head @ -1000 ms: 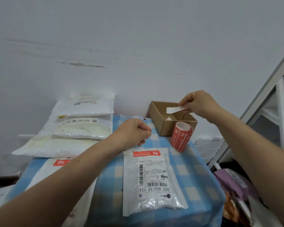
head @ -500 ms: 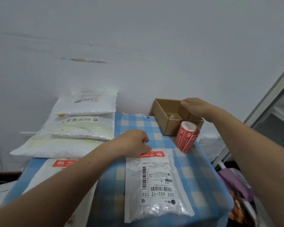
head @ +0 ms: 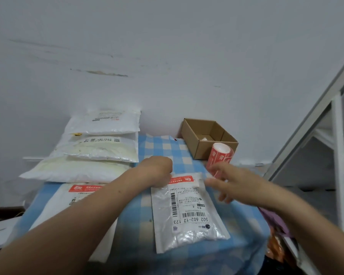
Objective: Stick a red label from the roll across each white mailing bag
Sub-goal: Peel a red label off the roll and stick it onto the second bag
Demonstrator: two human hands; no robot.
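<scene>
A white mailing bag (head: 189, 217) lies in the middle of the blue checked tablecloth (head: 163, 147), with a red label (head: 182, 179) stuck across its far end. My left hand (head: 157, 171) rests on the bag's far left corner, fingers curled down. My right hand (head: 228, 180), blurred, hovers with fingers spread over the bag's far right corner and holds nothing. The red label roll (head: 219, 155) stands just behind it. Another labelled white bag (head: 75, 197) lies at the left, partly under my left forearm.
An open cardboard box (head: 207, 139) with bits of white backing paper sits at the far right against the wall. A stack of white bags (head: 95, 143) fills the far left. A white metal frame (head: 338, 155) and coloured packets stand right of the table.
My right hand left the cardboard box without the white backing strip and swung down to the bag's far right corner. My left hand stayed at the bag's far end.
</scene>
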